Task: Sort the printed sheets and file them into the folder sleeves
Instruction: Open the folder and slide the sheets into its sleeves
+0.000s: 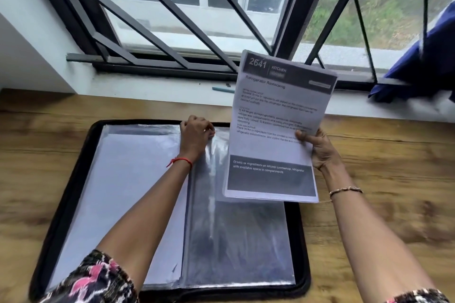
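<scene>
A black zip folder (pixel 71 179) lies open on the wooden table, its clear plastic sleeves spread flat. The left-hand sleeves (pixel 128 192) hold white sheets; the right-hand sleeve (pixel 236 241) looks dark and shiny. My left hand (pixel 195 136) is at the top edge of the folder near the spine, fingers curled and pinching the top of a clear sleeve. My right hand (pixel 317 147) grips a thin stack of printed sheets (pixel 275 125) by its right edge, holding it upright above the folder's right half. The top sheet reads "2641 Kitchen, Refrigerator Restocking".
The wooden table (pixel 381 179) meets a white window sill (pixel 152 86) at the back, under a barred window. A small teal pen-like object (pixel 222 89) lies on the sill. A dark blue cloth (pixel 418 66) hangs at the far right.
</scene>
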A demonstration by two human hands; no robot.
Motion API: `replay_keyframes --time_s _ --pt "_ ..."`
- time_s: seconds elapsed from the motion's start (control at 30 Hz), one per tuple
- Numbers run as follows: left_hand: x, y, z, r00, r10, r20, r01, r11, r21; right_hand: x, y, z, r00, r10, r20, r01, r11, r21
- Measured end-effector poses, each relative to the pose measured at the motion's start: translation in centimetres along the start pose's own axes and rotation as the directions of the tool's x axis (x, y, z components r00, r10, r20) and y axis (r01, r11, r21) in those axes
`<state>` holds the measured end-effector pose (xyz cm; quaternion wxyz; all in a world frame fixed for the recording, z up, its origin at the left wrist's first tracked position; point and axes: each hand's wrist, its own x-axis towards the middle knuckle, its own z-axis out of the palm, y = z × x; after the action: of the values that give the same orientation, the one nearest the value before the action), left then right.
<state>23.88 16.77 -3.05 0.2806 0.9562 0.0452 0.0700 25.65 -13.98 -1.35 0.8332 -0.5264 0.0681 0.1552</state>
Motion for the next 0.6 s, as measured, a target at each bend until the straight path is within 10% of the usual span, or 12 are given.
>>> replay_keyframes --time_s 0.6 --pt "-0.4 -0.1 -0.1 0.989 0.147 -0.013 -0.147 0.989 0.017 -0.4 -1.6 0.1 0.996 -0.09 -0.001 0.09 0.996 -0.004"
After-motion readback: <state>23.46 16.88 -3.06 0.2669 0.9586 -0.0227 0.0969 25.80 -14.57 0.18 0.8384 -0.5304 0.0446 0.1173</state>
